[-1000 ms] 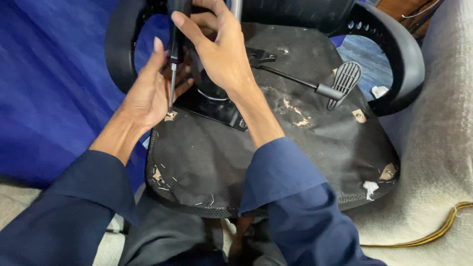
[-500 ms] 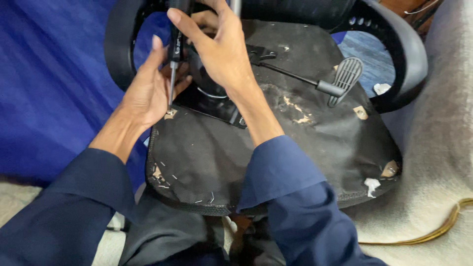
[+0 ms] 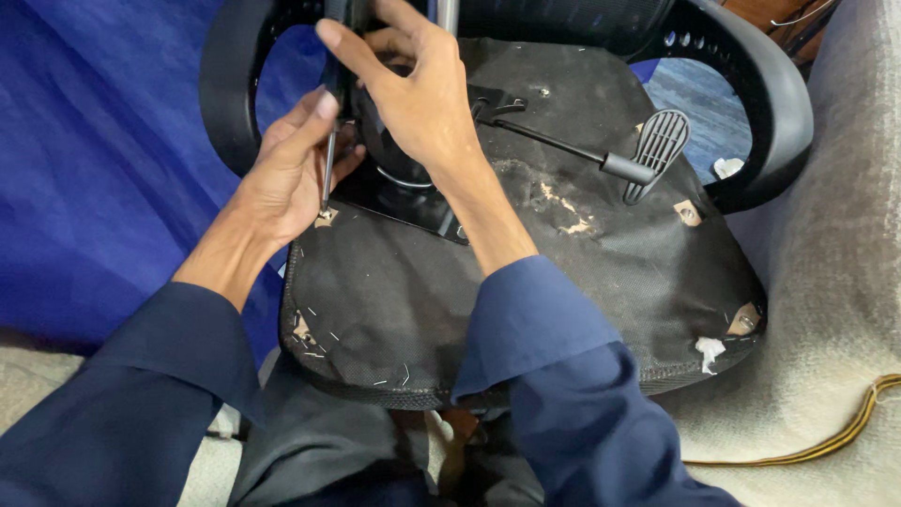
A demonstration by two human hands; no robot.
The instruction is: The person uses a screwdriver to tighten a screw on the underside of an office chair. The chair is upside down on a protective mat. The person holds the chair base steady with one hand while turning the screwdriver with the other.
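Note:
An upturned office chair seat (image 3: 563, 272), covered in worn black fabric, rests on my lap. My right hand (image 3: 418, 99) grips the dark handle of a screwdriver (image 3: 328, 141) held upright. Its thin shaft points down to a spot at the seat's left edge. My left hand (image 3: 286, 174) rests against the shaft, fingers steadying it near the tip. Between my hands sits the black metal mechanism plate (image 3: 404, 192) at the seat's centre.
A black adjustment lever with a ribbed paddle (image 3: 657, 150) lies across the seat underside. Curved black armrests (image 3: 770, 94) rise at the back. Blue cloth (image 3: 103, 169) lies to the left, grey carpet (image 3: 835, 310) with a yellow cable (image 3: 845, 427) to the right.
Both hands and the screwdriver stay at the same spot on the seat's left edge; only slight shifts of the fingers show.

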